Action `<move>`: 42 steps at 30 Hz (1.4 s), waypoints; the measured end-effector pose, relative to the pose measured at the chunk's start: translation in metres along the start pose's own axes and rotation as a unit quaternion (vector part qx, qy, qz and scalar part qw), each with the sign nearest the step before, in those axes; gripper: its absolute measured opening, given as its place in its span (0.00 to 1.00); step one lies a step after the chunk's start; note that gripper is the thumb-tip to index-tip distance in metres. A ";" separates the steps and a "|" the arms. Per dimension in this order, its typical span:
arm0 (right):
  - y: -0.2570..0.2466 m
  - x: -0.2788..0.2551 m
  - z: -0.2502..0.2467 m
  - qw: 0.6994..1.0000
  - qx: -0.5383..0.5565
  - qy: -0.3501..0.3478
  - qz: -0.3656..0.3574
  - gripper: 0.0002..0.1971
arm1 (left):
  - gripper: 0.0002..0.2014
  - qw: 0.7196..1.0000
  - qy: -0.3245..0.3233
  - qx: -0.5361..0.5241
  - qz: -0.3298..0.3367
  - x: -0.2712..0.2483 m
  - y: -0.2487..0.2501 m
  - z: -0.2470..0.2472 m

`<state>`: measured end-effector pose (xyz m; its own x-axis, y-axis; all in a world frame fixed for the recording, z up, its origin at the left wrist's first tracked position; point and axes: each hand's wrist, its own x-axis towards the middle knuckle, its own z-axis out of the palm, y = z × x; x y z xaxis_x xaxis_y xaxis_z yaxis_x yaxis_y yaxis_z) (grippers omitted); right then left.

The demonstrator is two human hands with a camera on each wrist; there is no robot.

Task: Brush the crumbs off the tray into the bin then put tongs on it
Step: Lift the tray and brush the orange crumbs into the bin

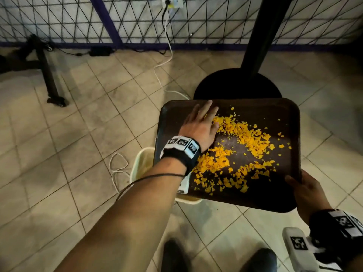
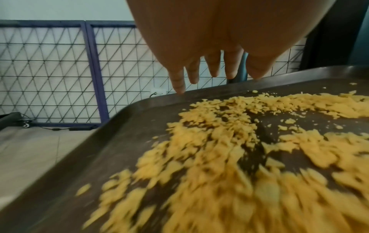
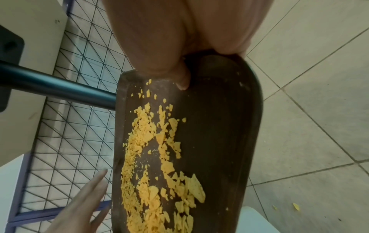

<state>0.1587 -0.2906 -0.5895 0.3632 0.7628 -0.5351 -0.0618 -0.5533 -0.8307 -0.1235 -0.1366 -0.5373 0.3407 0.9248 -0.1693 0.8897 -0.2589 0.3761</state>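
Brushing step: right hand [image 1: 306, 191] gripped the tilted tray [image 1: 279, 108]; left hand [image 1: 202, 124] lay flat, fingers straight, on crumbs [image 1: 249, 140]. Next: sweep toward bin [image 1: 141, 163].

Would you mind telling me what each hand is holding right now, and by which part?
The right hand grips the brown tray by its near right corner; the left hand holds nothing, lying flat among the crumbs.
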 end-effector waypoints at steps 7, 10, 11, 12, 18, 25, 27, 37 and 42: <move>0.006 0.003 0.006 1.000 -0.001 -0.005 -0.017 0.17 | 0.34 0.997 -0.065 0.026 -0.027 -0.029 -0.031 0.035; 0.010 0.003 0.011 1.000 -0.005 -0.005 -0.025 0.18 | 0.34 0.996 -0.064 0.013 -0.065 -0.063 -0.044 0.038; 0.011 0.002 0.012 1.000 -0.010 -0.003 -0.027 0.18 | 0.33 0.994 -0.056 0.002 -0.092 -0.068 -0.046 0.035; 0.011 0.002 0.014 0.999 -0.015 0.001 -0.028 0.17 | 0.32 0.993 -0.037 -0.004 -0.114 -0.070 -0.043 0.029; 0.007 -0.001 0.016 0.999 -0.024 0.011 -0.031 0.18 | 0.29 0.999 0.031 -0.005 0.016 -0.011 0.024 0.006; 0.002 -0.001 0.016 0.999 -0.035 0.003 -0.040 0.17 | 0.33 0.994 -0.039 0.086 0.057 -0.012 0.029 0.040; 0.001 -0.003 0.016 0.999 -0.030 -0.002 -0.044 0.16 | 0.33 0.995 -0.047 0.088 0.028 -0.041 0.004 0.046; 0.007 -0.003 0.015 0.999 -0.020 0.004 -0.040 0.14 | 0.33 0.998 0.021 0.062 0.006 -0.012 0.028 0.017; 0.006 -0.002 0.011 0.999 -0.016 0.001 -0.046 0.15 | 0.34 0.997 -0.033 0.048 -0.059 0.008 0.010 0.010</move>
<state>0.1476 -0.2917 -0.5949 0.3680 0.8105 -0.4558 0.0014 -0.4907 -0.8714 -0.1090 -0.1342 -0.5442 0.2481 0.9306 -0.2689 0.9489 -0.1777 0.2607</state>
